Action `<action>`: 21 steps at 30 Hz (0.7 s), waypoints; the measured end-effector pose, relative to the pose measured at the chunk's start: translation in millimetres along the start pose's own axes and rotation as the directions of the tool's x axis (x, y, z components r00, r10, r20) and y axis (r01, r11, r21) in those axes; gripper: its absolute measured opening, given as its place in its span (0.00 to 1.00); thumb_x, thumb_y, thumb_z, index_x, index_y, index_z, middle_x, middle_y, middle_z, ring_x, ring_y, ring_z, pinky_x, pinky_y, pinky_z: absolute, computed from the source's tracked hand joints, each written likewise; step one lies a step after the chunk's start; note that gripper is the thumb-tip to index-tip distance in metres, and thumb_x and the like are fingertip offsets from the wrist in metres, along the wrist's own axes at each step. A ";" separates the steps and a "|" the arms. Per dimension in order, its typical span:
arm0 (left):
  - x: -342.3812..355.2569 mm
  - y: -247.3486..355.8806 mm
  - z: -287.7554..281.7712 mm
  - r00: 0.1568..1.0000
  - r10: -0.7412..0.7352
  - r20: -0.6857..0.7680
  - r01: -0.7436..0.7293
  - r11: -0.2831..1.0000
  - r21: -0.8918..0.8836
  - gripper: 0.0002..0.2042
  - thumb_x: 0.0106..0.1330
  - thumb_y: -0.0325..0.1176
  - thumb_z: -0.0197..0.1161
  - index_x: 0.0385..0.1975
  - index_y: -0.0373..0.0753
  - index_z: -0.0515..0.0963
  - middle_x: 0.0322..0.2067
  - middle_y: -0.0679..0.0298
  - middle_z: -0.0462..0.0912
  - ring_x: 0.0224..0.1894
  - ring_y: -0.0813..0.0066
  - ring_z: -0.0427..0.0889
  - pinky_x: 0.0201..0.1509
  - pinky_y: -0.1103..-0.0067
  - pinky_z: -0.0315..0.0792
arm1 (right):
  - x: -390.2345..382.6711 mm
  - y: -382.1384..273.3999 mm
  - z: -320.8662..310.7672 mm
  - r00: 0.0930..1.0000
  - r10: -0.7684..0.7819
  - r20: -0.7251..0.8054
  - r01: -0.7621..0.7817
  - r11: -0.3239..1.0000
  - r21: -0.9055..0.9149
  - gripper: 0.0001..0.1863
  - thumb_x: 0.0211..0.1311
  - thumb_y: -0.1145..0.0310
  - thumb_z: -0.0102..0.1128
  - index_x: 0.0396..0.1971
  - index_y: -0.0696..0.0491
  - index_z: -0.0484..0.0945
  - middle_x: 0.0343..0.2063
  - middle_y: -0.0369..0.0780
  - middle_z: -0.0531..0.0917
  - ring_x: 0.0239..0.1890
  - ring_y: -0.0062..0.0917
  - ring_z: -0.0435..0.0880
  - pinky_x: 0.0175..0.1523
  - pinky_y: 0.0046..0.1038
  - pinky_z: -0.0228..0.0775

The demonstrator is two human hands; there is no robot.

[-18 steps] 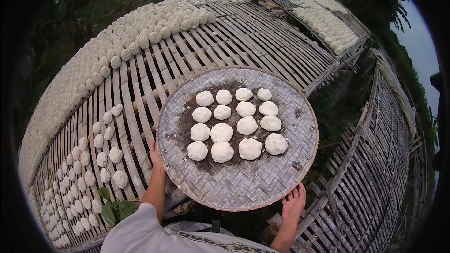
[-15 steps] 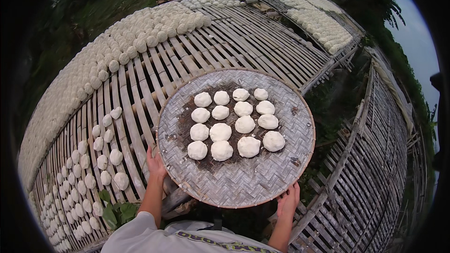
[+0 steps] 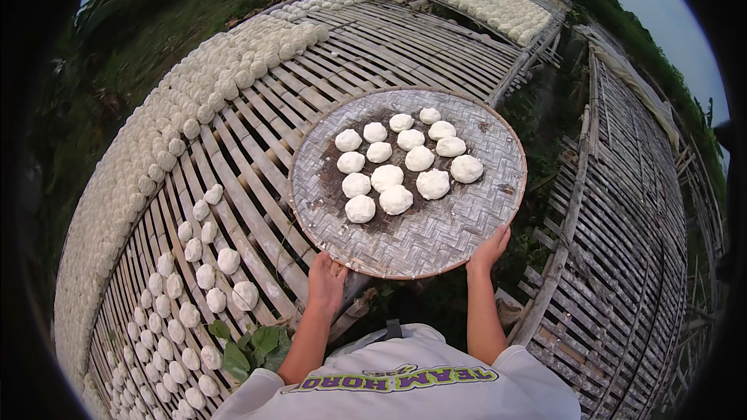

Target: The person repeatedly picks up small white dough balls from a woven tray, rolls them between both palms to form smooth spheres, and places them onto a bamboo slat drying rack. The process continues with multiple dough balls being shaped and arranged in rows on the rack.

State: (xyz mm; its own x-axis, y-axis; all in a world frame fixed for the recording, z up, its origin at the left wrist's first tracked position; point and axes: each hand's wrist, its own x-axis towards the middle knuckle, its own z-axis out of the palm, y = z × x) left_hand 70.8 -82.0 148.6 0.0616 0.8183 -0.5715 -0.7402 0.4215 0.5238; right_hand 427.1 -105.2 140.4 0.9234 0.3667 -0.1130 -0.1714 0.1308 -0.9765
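Note:
Out in front of my body is a round woven bamboo tray [image 3: 467, 225], slightly tilted in the picture. Several white, lumpy dough-like rounds [image 3: 387, 178] sit on it in rough rows over a dark-stained middle. My left hand [image 3: 327, 280] is at the near left rim, its thumb side by the edge and some fingers hidden under the tray. At the near right rim, my right hand [image 3: 489, 250] grips the edge, its fingertips hidden beneath. Between them the two hands bear the tray.
A slatted bamboo rack [image 3: 264, 179] lies left and ahead, with loose white rounds [image 3: 205, 276] on its near part and a dense band of rounds [image 3: 194, 93] along its far side. Another slatted rack [image 3: 622, 241] stands right. Green leaves [image 3: 253, 348] poke up near my left forearm.
The tray has moved away from my body and turned counterclockwise, its rows now slanting. My left hand has gone from the left side to the near left rim. The view has shifted too.

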 end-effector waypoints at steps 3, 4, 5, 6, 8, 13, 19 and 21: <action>2.5 1.8 10.5 0.997 -0.034 -0.066 0.034 0.999 -0.004 0.21 0.72 0.41 0.58 0.59 0.37 0.69 0.59 0.58 0.76 0.63 0.60 0.74 0.72 0.60 0.63 | -1.4 -15.0 11.6 0.999 -0.032 0.018 0.031 0.999 0.021 0.33 0.84 0.53 0.41 0.75 0.63 0.57 0.71 0.51 0.67 0.71 0.38 0.68 0.75 0.36 0.57; 6.6 0.9 12.9 0.998 -0.030 -0.063 0.030 1.000 0.006 0.22 0.72 0.42 0.58 0.60 0.37 0.69 0.59 0.57 0.76 0.63 0.60 0.74 0.72 0.60 0.63 | -1.8 -19.8 15.5 1.000 -0.029 -0.004 0.029 0.999 0.021 0.33 0.84 0.53 0.41 0.75 0.63 0.56 0.71 0.51 0.67 0.71 0.38 0.68 0.74 0.36 0.57; 10.5 -1.7 12.6 0.994 0.002 -0.107 0.004 0.998 0.062 0.24 0.71 0.44 0.59 0.61 0.35 0.68 0.59 0.54 0.76 0.62 0.57 0.76 0.70 0.59 0.67 | -3.0 -24.3 16.1 0.999 0.047 0.028 -0.050 0.989 0.136 0.32 0.83 0.55 0.43 0.74 0.62 0.57 0.70 0.50 0.67 0.69 0.37 0.69 0.74 0.36 0.58; 18.6 -3.7 12.1 0.976 -0.019 -0.217 0.025 0.999 0.026 0.25 0.71 0.44 0.59 0.61 0.35 0.68 0.58 0.54 0.76 0.61 0.57 0.76 0.69 0.59 0.69 | -1.0 -28.5 14.6 0.997 0.055 0.055 -0.061 0.991 0.122 0.31 0.82 0.56 0.44 0.73 0.62 0.57 0.70 0.49 0.67 0.69 0.37 0.70 0.73 0.36 0.59; 37.5 -8.9 5.4 0.962 0.038 -0.272 -0.041 0.999 -0.005 0.26 0.71 0.45 0.59 0.62 0.35 0.68 0.58 0.55 0.76 0.60 0.56 0.77 0.66 0.59 0.73 | 11.0 -34.6 9.8 0.976 0.051 0.213 -0.069 0.995 0.076 0.30 0.80 0.58 0.46 0.72 0.61 0.58 0.71 0.48 0.67 0.68 0.37 0.71 0.72 0.36 0.60; 96.0 -10.1 -24.7 0.964 0.013 -0.267 -0.012 1.000 0.006 0.27 0.75 0.50 0.60 0.64 0.36 0.73 0.55 0.53 0.84 0.53 0.56 0.86 0.61 0.59 0.79 | 111.2 -41.9 -9.0 0.875 0.399 0.273 -0.459 0.863 0.212 0.23 0.74 0.55 0.54 0.58 0.57 0.77 0.51 0.41 0.85 0.52 0.30 0.84 0.58 0.37 0.76; 138.5 16.4 -38.6 0.973 0.049 -0.224 -0.025 0.994 0.108 0.29 0.75 0.52 0.61 0.66 0.35 0.72 0.60 0.51 0.81 0.59 0.54 0.82 0.64 0.56 0.76 | 222.3 -40.3 18.0 0.884 0.354 0.306 -0.215 0.888 -0.406 0.28 0.77 0.54 0.55 0.63 0.62 0.74 0.55 0.45 0.83 0.55 0.30 0.83 0.59 0.34 0.73; 139.6 22.4 -30.5 0.892 0.230 -0.389 -0.062 0.915 0.399 0.25 0.78 0.51 0.59 0.60 0.35 0.76 0.53 0.54 0.83 0.54 0.61 0.83 0.61 0.63 0.76 | 228.0 -43.5 24.8 0.894 0.316 0.318 -0.174 0.899 -0.402 0.24 0.79 0.57 0.54 0.61 0.62 0.75 0.54 0.44 0.84 0.54 0.29 0.83 0.59 0.33 0.72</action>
State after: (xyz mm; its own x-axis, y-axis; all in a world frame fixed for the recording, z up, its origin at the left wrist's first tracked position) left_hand 42.4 29.7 61.3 -0.3760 0.6749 -0.6349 -0.4140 0.4906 0.7667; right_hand 636.5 -4.5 161.6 0.6619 0.6623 -0.3510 -0.1769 -0.3170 -0.9318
